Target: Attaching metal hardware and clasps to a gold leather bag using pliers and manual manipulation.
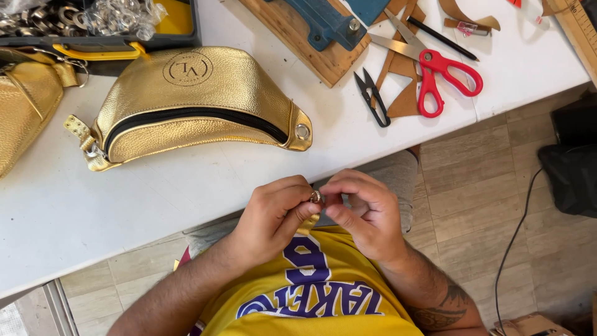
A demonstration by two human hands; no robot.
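My left hand [273, 214] and my right hand [367, 211] meet just off the near edge of the white table [93, 199], over my lap. Between their fingertips they pinch a small metal ring-shaped fitting [316, 196] with a bit of gold strap hanging under it. A gold leather waist bag [193, 102] with a black zipper and a metal eyelet at its right end lies on the table beyond my hands.
Red-handled scissors [435, 78], small black thread snips [373, 96] and brown leather scraps lie at the back right. A wooden board with a blue tool [314, 31] sits behind. A tray of metal rings [93, 18] and another gold bag [25, 99] are at left. A black cable [516, 230] runs over the tiled floor.
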